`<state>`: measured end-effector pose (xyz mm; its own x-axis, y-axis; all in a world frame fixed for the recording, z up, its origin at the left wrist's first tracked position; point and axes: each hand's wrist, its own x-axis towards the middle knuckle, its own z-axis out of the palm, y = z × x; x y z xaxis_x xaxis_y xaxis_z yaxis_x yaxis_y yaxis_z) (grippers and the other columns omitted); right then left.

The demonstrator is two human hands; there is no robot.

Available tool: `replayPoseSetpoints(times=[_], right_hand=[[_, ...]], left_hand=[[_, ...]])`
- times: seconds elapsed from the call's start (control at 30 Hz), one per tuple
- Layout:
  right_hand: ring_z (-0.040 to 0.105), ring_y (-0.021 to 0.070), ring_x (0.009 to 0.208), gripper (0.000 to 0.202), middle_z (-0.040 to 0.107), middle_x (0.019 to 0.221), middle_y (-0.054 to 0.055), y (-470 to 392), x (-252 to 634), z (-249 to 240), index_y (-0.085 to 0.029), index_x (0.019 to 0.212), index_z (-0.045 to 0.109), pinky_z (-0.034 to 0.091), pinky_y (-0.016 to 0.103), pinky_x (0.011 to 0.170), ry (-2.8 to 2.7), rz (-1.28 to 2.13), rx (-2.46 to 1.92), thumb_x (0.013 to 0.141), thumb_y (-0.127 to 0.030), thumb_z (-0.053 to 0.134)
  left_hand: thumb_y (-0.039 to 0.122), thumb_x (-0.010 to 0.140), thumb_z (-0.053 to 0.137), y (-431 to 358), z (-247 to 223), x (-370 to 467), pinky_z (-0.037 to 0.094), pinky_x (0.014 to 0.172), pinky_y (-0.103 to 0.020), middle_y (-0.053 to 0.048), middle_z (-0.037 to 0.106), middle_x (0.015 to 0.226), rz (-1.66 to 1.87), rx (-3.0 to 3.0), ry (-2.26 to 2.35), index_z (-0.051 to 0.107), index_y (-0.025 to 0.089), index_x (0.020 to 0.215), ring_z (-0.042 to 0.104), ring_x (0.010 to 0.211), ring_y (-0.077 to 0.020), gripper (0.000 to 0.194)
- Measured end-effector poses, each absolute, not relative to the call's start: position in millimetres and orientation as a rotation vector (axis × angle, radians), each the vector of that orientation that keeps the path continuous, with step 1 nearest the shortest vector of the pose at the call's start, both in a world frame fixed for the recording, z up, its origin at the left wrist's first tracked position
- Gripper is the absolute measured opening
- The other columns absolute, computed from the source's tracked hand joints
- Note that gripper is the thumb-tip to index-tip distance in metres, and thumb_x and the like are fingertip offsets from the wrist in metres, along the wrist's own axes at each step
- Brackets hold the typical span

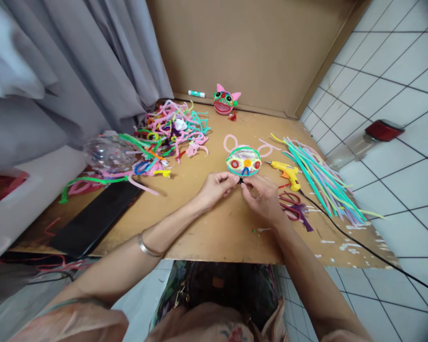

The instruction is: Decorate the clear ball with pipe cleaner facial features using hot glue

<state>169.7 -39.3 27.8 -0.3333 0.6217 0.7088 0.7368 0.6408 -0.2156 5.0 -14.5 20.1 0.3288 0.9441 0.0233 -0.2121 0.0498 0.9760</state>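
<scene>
Both hands meet at the middle of the table, just below a round face piece (244, 160) with a green rim, red eyes, a yellow nose and a blue curve. My left hand (217, 189) pinches a small black piece (240, 180) from the left. My right hand (262, 195) has its thumb and fingers closed on the same black piece from the right. Pink loops (230, 143) stand out at the top of the face piece. Close to my right hand lie a yellow glue gun (287, 174) and red-handled scissors (291, 205).
Pipe cleaners form a tangled heap (174, 128) at the back left and a bundle (321, 178) at the right. A finished face (224, 100) and a glue stick (196, 94) are at the back. A black tablet-like object (96, 218) lies left; the glue gun's cord crosses the right edge.
</scene>
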Motion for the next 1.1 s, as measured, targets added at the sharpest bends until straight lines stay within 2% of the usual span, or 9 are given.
replayPoseSetpoints(times=[0.2,0.37,0.57,0.77,0.93,1.1], right_hand=[[0.060,0.0162,0.069,0.012,0.067,0.076,0.005,-38,171,25,-0.019,0.084,0.063,0.044,0.028,0.066,-2.067,-0.203,-1.097,0.088,-0.020,0.052],[0.058,0.0158,0.068,0.014,0.065,0.075,0.004,-38,171,27,-0.019,0.084,0.063,0.043,0.028,0.066,-2.101,-0.165,-1.078,0.089,-0.020,0.050],[0.060,0.0159,0.072,0.018,0.067,0.080,0.006,-40,164,31,-0.018,0.085,0.063,0.043,0.028,0.068,-2.168,-0.131,-1.038,0.092,-0.020,0.046],[0.057,0.0155,0.067,0.020,0.063,0.070,0.003,-39,156,30,-0.020,0.077,0.062,0.039,0.029,0.064,-2.087,-0.255,-1.105,0.088,-0.017,0.046],[0.055,0.0156,0.066,0.020,0.060,0.065,0.002,-39,151,32,-0.021,0.072,0.060,0.036,0.030,0.064,-2.002,-0.393,-1.122,0.086,-0.016,0.047],[0.051,0.0151,0.064,0.020,0.055,0.063,0.000,-40,147,28,-0.021,0.069,0.056,0.035,0.029,0.064,-1.944,-0.416,-1.123,0.084,-0.013,0.047]], left_hand=[[0.054,0.069,0.069,-14,21,3,0.025,0.045,-0.021,0.005,0.043,0.050,1.020,1.281,0.850,0.061,0.015,0.069,0.034,0.045,-0.0055,0.040],[0.042,0.067,0.072,-8,26,-7,0.029,0.052,-0.021,0.004,0.050,0.056,0.960,1.519,0.830,0.064,0.014,0.071,0.039,0.052,-0.0064,0.030],[0.030,0.066,0.068,-4,37,-16,0.026,0.049,-0.021,0.005,0.046,0.052,0.883,1.588,0.860,0.062,0.014,0.065,0.037,0.049,-0.0058,0.018],[0.028,0.063,0.068,-9,41,-15,0.027,0.048,-0.021,0.005,0.047,0.051,0.953,1.460,0.893,0.060,0.014,0.063,0.037,0.047,-0.0051,0.016],[0.026,0.059,0.072,-10,41,-10,0.022,0.044,-0.020,0.007,0.044,0.046,1.051,1.270,0.845,0.060,0.014,0.061,0.031,0.041,-0.0029,0.017],[0.023,0.052,0.077,-15,38,1,0.018,0.042,-0.018,0.006,0.048,0.047,1.125,0.987,0.760,0.061,0.013,0.061,0.031,0.040,-0.0013,0.021]])
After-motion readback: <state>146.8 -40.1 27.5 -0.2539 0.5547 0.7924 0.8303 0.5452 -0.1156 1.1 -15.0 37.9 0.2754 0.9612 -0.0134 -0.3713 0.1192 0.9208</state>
